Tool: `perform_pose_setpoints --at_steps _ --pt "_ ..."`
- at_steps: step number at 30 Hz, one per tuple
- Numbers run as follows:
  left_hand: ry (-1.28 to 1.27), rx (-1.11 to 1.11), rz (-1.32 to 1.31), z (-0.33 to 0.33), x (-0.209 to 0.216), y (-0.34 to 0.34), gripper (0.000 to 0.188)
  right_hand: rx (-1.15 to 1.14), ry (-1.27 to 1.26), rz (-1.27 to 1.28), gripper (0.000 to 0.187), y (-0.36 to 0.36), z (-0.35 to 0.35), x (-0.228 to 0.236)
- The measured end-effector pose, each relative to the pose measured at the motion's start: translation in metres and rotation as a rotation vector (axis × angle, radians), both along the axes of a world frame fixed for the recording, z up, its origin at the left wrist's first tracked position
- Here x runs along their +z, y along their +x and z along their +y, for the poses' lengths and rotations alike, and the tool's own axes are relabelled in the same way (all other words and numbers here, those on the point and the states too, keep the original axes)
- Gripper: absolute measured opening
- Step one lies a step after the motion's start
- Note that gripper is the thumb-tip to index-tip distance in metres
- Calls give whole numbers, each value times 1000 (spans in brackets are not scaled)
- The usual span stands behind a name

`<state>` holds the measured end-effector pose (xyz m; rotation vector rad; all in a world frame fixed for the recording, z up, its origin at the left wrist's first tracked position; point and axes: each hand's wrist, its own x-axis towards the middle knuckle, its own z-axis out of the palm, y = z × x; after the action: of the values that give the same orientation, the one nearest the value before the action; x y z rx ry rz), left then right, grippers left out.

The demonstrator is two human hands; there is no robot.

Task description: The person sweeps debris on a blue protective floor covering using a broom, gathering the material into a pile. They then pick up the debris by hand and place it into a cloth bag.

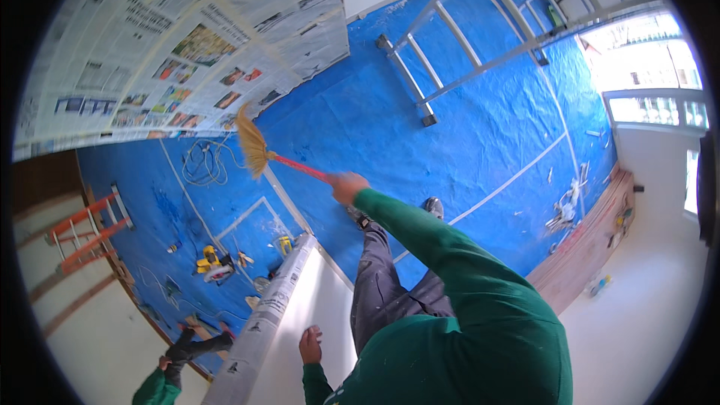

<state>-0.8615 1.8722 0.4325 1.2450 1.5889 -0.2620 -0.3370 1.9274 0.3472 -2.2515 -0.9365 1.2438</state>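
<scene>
My right hand (348,187) is closed around the red handle of a straw broom (253,144), with my green-sleeved arm stretched forward and left. The broom's tan bristles fan out beside the lower edge of a newspaper-covered surface (217,52). Whether they touch it, I cannot tell. My left hand (310,345) hangs low beside a white half-wall (330,292), its fingers loosely bent and nothing seen in them. Under my shoes lies a blue tarp (352,120) with pale tape along its seams.
An aluminium ladder (450,37) stands far right. An orange ladder (86,229), a coiled cable (204,163) and a yellow circular saw (215,264) are at left. Another person (176,360) is at lower left. Wooden boards (585,232) and scattered tools line the right wall.
</scene>
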Motion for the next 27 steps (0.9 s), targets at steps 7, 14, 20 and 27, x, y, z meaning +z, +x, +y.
perform_pose_setpoints --at_steps 7,14,20,27 --pt "-102 -141 155 -27 35 -46 40 -609 -256 113 39 72 -1 -192" --pt "-227 -532 105 -31 17 -45 42 -1219 -84 -5 38 16 -194 -138" --pt "-120 -394 139 31 3 40 35 -1078 80 93 33 -39 -187 -35" --pt "78 -528 30 67 37 118 33 -1243 -11 212 36 27 -187 -170"
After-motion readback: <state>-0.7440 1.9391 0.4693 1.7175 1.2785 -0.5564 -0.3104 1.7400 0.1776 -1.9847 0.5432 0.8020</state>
